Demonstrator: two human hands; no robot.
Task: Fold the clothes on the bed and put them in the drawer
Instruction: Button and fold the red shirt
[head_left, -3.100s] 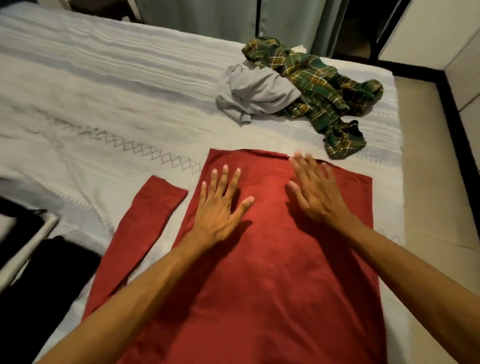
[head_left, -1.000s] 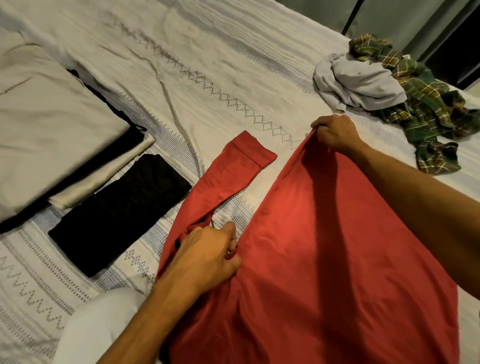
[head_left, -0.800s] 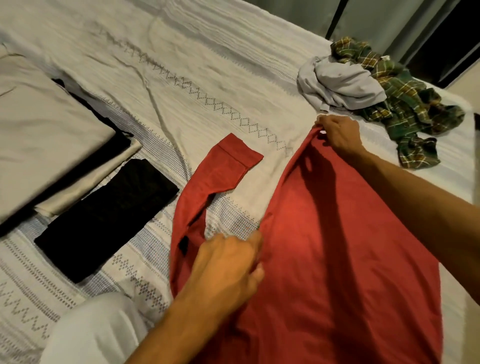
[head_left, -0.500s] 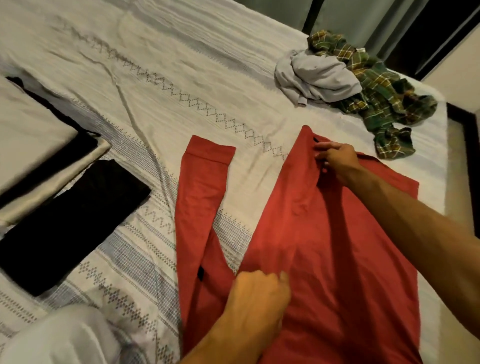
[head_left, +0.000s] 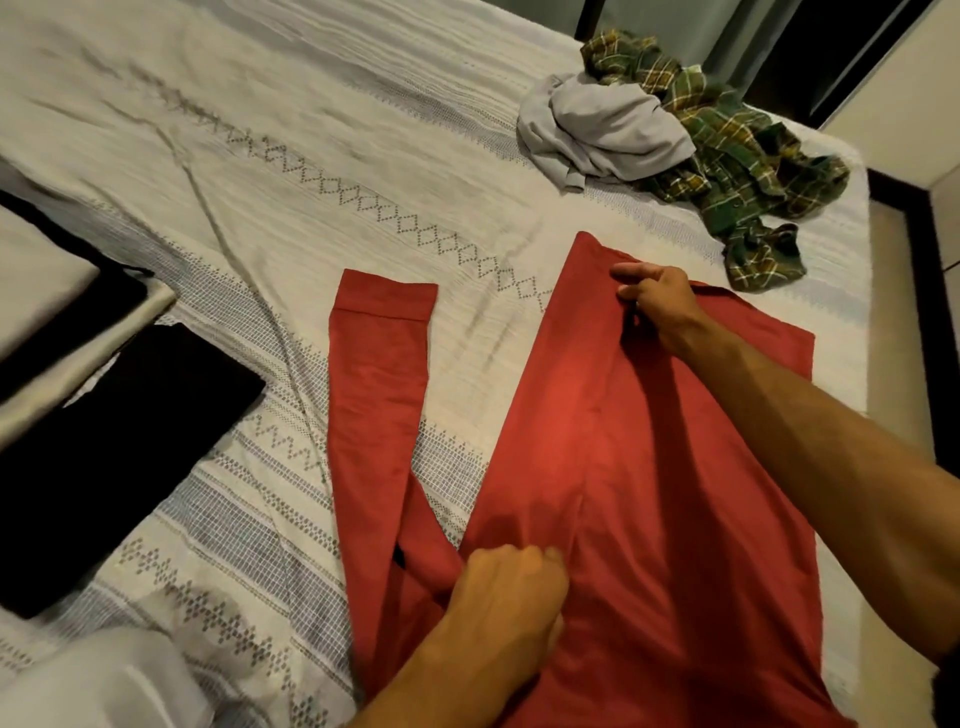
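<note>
Red shirt (head_left: 675, 493) edge pinched in left hand (head_left: 506, 587), right hand (head_left: 657, 301).

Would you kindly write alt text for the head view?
Two hands fold a red shirt on a bed: the right hand pinches its far edge, the left hand its near side. A sleeve lies flat to the left; unfolded clothes are piled beyond.

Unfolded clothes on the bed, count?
3. Red long-sleeved shirt mid-fold under both hands; crumpled grey garment and crumpled green plaid shirt at the far corner. More may hide beneath that heap.
</note>
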